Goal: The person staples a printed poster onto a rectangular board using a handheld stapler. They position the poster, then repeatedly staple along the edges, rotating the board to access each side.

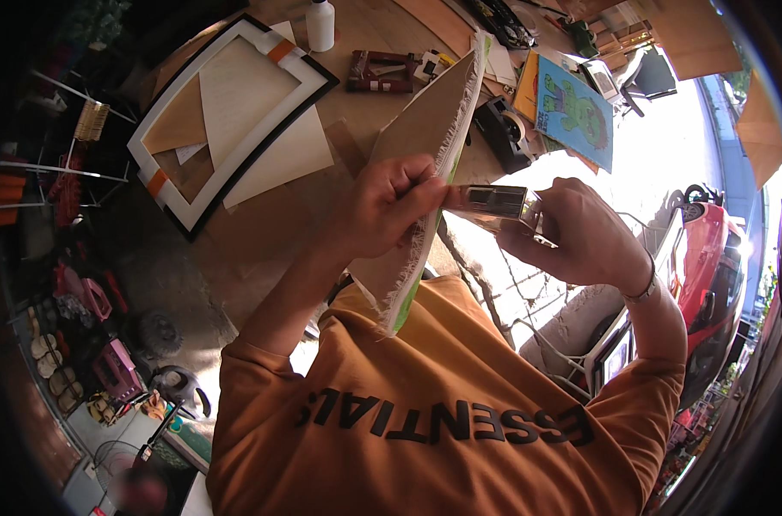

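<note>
A canvas panel (430,99) with a bare brown back and a frayed white edge stands tilted on its edge in front of my chest. Some green shows along its right side. My left hand (393,206) is closed around the panel about midway along that frayed edge, thumb toward the right. In my right hand (573,230) is a shiny metal staple gun (498,203), gripped with the fingers wrapped round it. The tool's nose points left at the panel's edge, close to my left thumb; whether it touches cannot be made out.
On the brown table (262,228) lie a white-and-black frame (236,163) with orange corner pieces, paper sheets (309,159), a white bottle (320,26), a dark red tool (381,72), a tape dispenser (504,133) and a painting of a green figure (576,112). A red car (705,275) stands at right.
</note>
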Available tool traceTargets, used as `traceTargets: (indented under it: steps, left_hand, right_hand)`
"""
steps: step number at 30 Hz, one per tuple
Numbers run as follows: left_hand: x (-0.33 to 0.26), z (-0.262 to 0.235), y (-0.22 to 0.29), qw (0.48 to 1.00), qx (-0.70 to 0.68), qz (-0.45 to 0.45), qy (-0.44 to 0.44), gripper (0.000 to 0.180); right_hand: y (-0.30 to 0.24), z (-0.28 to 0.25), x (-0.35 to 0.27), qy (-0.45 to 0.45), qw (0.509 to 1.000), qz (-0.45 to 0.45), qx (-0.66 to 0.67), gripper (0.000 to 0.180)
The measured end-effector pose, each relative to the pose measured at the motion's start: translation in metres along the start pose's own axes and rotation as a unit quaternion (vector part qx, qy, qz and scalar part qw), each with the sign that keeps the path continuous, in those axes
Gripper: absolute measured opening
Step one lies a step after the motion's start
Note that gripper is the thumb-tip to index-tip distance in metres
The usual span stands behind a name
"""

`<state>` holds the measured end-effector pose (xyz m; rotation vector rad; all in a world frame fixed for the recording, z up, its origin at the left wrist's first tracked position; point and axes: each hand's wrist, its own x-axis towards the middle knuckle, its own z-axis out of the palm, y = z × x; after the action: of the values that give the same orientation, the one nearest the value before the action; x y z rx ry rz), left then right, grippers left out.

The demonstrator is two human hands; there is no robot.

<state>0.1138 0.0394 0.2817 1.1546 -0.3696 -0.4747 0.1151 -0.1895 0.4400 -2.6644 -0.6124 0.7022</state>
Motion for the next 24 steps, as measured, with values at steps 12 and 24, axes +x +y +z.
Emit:
traceTargets:
  steps: [12,24]
  left_hand:
    - [-0.031,-0.037,0.053,0.977,0.184,-0.050,0.100,0.033]
    - [-0.028,-0.028,0.019,1.000,0.010,0.011,0.009,0.023]
  right_hand:
    - [0.040,0.038,0.022,0.227,0.945,-0.051,0.229,0.055]
    - [-0.013,0.023,0.012,0.000,0.999,-0.045,0.002,0.029]
